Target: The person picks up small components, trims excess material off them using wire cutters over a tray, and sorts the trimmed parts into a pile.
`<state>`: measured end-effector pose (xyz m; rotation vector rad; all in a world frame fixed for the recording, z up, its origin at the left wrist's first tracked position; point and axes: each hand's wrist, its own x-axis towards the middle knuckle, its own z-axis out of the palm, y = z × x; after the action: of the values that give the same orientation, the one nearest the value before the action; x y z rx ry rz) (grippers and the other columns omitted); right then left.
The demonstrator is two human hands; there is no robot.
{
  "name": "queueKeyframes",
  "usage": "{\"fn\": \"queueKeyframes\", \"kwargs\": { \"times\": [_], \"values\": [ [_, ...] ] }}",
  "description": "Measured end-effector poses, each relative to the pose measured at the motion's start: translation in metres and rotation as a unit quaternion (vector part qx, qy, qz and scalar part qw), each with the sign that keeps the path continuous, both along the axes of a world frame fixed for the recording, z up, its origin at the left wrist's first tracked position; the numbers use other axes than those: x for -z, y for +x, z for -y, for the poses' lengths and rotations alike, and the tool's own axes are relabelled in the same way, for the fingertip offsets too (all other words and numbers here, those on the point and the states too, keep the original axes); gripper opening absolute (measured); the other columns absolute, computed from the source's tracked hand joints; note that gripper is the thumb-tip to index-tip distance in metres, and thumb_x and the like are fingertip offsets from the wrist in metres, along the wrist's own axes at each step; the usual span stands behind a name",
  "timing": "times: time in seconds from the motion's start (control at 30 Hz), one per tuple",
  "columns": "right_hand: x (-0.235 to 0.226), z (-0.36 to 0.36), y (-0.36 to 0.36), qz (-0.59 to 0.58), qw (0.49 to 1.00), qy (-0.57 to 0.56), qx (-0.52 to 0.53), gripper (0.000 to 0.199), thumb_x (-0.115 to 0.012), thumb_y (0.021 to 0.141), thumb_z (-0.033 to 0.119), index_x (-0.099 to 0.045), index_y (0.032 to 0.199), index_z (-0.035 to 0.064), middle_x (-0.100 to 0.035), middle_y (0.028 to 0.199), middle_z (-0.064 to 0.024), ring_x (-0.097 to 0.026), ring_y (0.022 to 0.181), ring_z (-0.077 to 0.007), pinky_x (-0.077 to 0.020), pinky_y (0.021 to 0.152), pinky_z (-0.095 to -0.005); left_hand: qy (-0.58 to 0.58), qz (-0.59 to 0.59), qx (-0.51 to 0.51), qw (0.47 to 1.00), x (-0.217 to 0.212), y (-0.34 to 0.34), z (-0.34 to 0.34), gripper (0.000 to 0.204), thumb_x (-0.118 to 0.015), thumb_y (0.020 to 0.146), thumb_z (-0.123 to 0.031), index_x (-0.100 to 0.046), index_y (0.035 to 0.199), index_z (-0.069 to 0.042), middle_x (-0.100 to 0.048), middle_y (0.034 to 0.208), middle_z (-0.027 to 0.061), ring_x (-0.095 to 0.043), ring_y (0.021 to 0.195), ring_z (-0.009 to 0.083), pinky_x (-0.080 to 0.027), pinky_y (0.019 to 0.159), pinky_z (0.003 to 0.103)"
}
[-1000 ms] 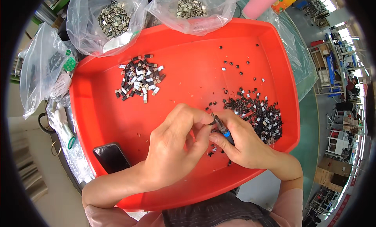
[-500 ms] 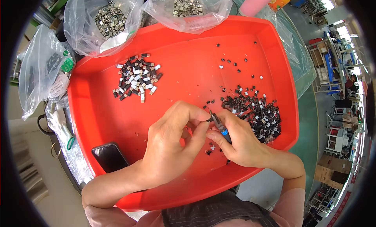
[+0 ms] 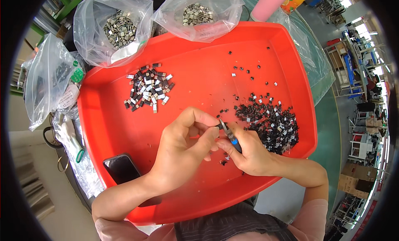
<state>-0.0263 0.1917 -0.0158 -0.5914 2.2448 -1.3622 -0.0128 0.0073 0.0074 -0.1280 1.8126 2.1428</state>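
Whatever the left hand (image 3: 183,147) pinches at its fingertips is too small to make out, and the right hand (image 3: 249,151) covers most of the blue-handled tool (image 3: 231,137). The left forearm hides one corner of the black phone (image 3: 122,168). The pink bottle (image 3: 269,4) is cut off by the top edge.

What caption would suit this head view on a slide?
Over a red tray, the left hand pinches a tiny part against blue-handled tweezers in the right hand, between two piles of small parts.
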Motion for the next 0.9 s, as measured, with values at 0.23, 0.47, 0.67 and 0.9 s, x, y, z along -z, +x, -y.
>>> {"fn": "queueKeyframes", "kwargs": {
  "times": [0.23, 0.47, 0.67, 0.9],
  "values": [
    [-0.008, -0.003, -0.003, 0.041, 0.999, 0.006, 0.021, 0.022, -0.056, 0.095, 0.020, -0.047, 0.098, -0.0006, -0.055, 0.068, -0.0115, -0.056, 0.057, -0.0169, -0.0418, 0.052, -0.0325, 0.115, 0.046, 0.014, 0.992, 0.007, -0.004, 0.005, 0.009, -0.057, 0.092, -0.005, -0.055, 0.101, -0.003, -0.063, 0.087, 0.0064, -0.062, 0.075, 0.0108, -0.051, 0.060, 0.024],
    [-0.014, -0.012, -0.012, 0.125, 0.985, -0.089, -0.084, 0.021, -0.055, 0.095, 0.021, -0.049, 0.100, 0.0010, -0.062, 0.082, -0.0138, -0.064, 0.076, -0.0296, -0.0471, 0.066, -0.0384, 0.151, 0.011, -0.011, 0.988, 0.006, -0.006, 0.006, 0.008, -0.061, 0.091, -0.009, -0.056, 0.096, -0.006, -0.061, 0.091, 0.0065, -0.062, 0.077, 0.0140, -0.049, 0.056, 0.026],
    [-0.015, -0.016, -0.012, 0.082, 0.987, -0.094, -0.097, 0.025, -0.055, 0.095, 0.021, -0.047, 0.102, -0.0023, -0.062, 0.085, -0.0169, -0.064, 0.079, -0.0345, -0.0474, 0.067, -0.0415, 0.125, -0.017, -0.002, 0.992, 0.009, -0.007, 0.003, 0.007, -0.060, 0.090, -0.007, -0.056, 0.096, -0.005, -0.060, 0.088, 0.0063, -0.061, 0.074, 0.0130, -0.049, 0.055, 0.025],
    [-0.008, -0.016, -0.010, 0.063, 0.992, -0.059, -0.096, 0.022, -0.057, 0.094, 0.017, -0.048, 0.102, -0.0017, -0.063, 0.084, -0.0124, -0.066, 0.075, -0.0246, -0.0501, 0.066, -0.0352, 0.092, -0.044, 0.011, 0.995, 0.012, -0.005, 0.006, 0.011, -0.059, 0.091, -0.002, -0.059, 0.101, -0.002, -0.062, 0.091, 0.0048, -0.061, 0.078, 0.0092, -0.052, 0.062, 0.023]
  ]
}}
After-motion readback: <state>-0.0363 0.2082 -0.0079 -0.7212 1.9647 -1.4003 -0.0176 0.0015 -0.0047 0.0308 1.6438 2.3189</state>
